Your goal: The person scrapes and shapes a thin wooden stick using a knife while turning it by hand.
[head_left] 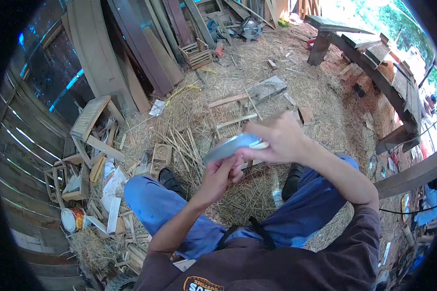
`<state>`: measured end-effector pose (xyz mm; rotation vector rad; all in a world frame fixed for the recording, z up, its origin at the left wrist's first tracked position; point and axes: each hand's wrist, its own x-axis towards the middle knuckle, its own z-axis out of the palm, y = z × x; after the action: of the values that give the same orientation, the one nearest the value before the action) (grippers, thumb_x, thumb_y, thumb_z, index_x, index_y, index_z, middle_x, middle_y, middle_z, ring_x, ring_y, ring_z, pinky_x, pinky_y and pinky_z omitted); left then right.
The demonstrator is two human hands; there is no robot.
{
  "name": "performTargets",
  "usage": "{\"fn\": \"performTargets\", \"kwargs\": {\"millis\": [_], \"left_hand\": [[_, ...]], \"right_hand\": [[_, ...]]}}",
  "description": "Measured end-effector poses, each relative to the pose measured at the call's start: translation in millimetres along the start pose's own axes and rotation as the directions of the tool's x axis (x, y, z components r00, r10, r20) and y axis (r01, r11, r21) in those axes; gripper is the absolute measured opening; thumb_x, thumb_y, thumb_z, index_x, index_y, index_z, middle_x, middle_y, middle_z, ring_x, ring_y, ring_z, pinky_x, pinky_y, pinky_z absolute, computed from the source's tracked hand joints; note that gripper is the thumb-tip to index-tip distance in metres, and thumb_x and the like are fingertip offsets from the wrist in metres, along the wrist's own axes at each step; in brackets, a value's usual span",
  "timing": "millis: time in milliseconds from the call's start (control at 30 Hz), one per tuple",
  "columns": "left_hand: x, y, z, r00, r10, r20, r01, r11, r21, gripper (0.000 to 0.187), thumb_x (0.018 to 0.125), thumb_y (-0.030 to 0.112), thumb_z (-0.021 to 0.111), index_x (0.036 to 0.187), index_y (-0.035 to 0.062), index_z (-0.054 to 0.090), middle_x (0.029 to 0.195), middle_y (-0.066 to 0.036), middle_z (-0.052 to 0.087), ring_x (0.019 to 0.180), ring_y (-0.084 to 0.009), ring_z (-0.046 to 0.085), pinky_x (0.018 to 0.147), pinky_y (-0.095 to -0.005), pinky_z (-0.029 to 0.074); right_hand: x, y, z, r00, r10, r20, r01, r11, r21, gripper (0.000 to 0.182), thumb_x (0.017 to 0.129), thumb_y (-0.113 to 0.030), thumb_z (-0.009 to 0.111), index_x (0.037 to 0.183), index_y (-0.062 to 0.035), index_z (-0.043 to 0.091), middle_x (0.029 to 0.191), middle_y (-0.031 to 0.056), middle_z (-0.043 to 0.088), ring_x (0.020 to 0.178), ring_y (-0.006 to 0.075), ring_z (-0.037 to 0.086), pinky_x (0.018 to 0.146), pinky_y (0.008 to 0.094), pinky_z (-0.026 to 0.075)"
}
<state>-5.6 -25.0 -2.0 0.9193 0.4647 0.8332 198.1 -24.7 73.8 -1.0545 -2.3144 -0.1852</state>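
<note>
Two hands: both raised over the knees, meeting on one flat strip.
Strip (230,147): pale grey-blue, thin, blurred; slants from lower left up to right, held in the air between the two hands above the straw-covered floor (257,104).
Right hand (277,138): above and to the right of the strip, fingers curled down over its right end, closed on it.
Left hand (221,177): below the strip, thumb and fingertips pinching its underside near the middle, closed on it.
Relation: strip sandwiched, right hand on top, left hand underneath; hands nearly touching at the strip's right half, left end poking free past both.
Legs: blue trousers (155,203), dark shoes (169,178) planted in the straw just beneath the hands.
Small wooden frame (161,155): on the floor, just left of the left shoe.
Scrap pile (90,165): slats and offcuts heaped well to the left of the hands, against the plank wall.
Tin can (72,219): white lid, red side, lying low left beside the pile.
Rough bench (374,63): far upper right, well apart from the hands.
</note>
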Motion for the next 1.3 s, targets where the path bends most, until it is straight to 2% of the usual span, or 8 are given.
{"fn": "performTargets", "kwargs": {"millis": [100,333,467,700,867,967,1167,1300], "left_hand": [[0.4,4.6,-1.0,0.993,0.039,0.108,-0.042,0.999,0.026,0.012,0.104,0.021,0.048,0.111,0.0126,0.044,0.075,0.002,0.036,0.060,-0.0073,0.032,0.050,-0.0237,0.030],[0.2,-7.0,-7.2,1.000,-0.023,0.022,0.022,0.999,0.025,0.014,0.104,0.022,0.050,0.113,0.0121,0.045,0.074,0.003,0.035,0.060,-0.0071,0.032,0.049,-0.0232,0.028],[0.5,4.1,-1.7,0.999,0.011,0.051,-0.012,1.000,0.015,0.017,0.103,0.020,0.051,0.117,0.0121,0.045,0.075,0.003,0.036,0.060,-0.0073,0.032,0.049,-0.0233,0.028],[-2.1,3.3,-0.1,0.995,0.082,0.057,-0.085,0.995,0.057,0.034,0.103,0.016,0.051,0.135,0.0158,0.041,0.076,0.004,0.036,0.061,-0.0061,0.032,0.049,-0.0223,0.028],[-0.6,4.2,-0.2,0.998,0.058,0.022,-0.058,0.998,0.008,0.039,0.102,0.015,0.052,0.140,0.0155,0.041,0.074,0.004,0.035,0.061,-0.0056,0.032,0.049,-0.0223,0.028],[-2.6,1.5,5.0,0.998,0.058,0.005,-0.058,0.998,0.026,0.034,0.102,0.015,0.052,0.136,0.0127,0.046,0.073,0.004,0.034,0.060,-0.0058,0.032,0.049,-0.0221,0.028],[-3.4,3.0,3.3,1.000,-0.023,0.015,0.024,0.997,-0.069,0.032,0.102,0.014,0.051,0.135,0.0107,0.050,0.073,0.005,0.033,0.060,-0.0064,0.032,0.049,-0.0218,0.028],[1.1,-3.4,-2.5,0.998,-0.003,0.064,0.012,0.990,-0.140,0.031,0.103,0.015,0.050,0.134,0.0117,0.052,0.071,0.005,0.033,0.059,-0.0064,0.033,0.049,-0.0216,0.028]], "right_hand": [[7.3,11.3,-23.8,0.947,0.321,-0.015,-0.321,0.947,0.000,0.036,0.088,-0.049,0.066,0.088,-0.0131,0.068,0.055,0.0056,0.060,0.048,0.0244,0.061,0.045,0.0355,0.044],[-1.1,4.1,4.4,0.999,-0.015,0.052,0.016,1.000,-0.013,0.040,0.087,-0.053,0.066,0.084,-0.0125,0.064,0.056,0.0069,0.061,0.046,0.0262,0.060,0.044,0.0382,0.044],[-1.0,20.3,-12.4,0.974,0.226,-0.021,-0.227,0.972,-0.062,0.035,0.084,-0.045,0.072,0.086,-0.0100,0.066,0.060,0.0058,0.060,0.048,0.0243,0.059,0.047,0.0360,0.044],[-2.9,3.0,-3.6,0.998,-0.062,0.009,0.062,0.997,-0.039,0.035,0.084,-0.045,0.071,0.086,-0.0106,0.064,0.060,0.0046,0.059,0.048,0.0229,0.059,0.045,0.0363,0.044],[-4.9,22.3,-9.8,0.982,0.164,-0.097,-0.174,0.978,-0.112,0.035,0.082,-0.045,0.073,0.085,-0.0121,0.063,0.057,0.0045,0.056,0.048,0.0227,0.060,0.045,0.0367,0.044],[-3.4,6.0,-8.7,0.999,-0.016,-0.033,0.012,0.994,-0.107,0.035,0.083,-0.045,0.073,0.084,-0.0110,0.064,0.057,0.0056,0.056,0.048,0.0226,0.060,0.045,0.0362,0.043],[0.5,18.8,-19.8,0.976,0.195,-0.095,-0.208,0.965,-0.159,0.034,0.082,-0.045,0.074,0.084,-0.0124,0.064,0.055,0.0034,0.056,0.046,0.0208,0.059,0.044,0.0360,0.042],[-7.6,12.5,-3.4,0.997,0.070,-0.019,-0.071,0.995,-0.065,0.036,0.081,-0.048,0.074,0.084,-0.0126,0.065,0.056,0.0038,0.058,0.045,0.0214,0.058,0.044,0.0359,0.042]]}}
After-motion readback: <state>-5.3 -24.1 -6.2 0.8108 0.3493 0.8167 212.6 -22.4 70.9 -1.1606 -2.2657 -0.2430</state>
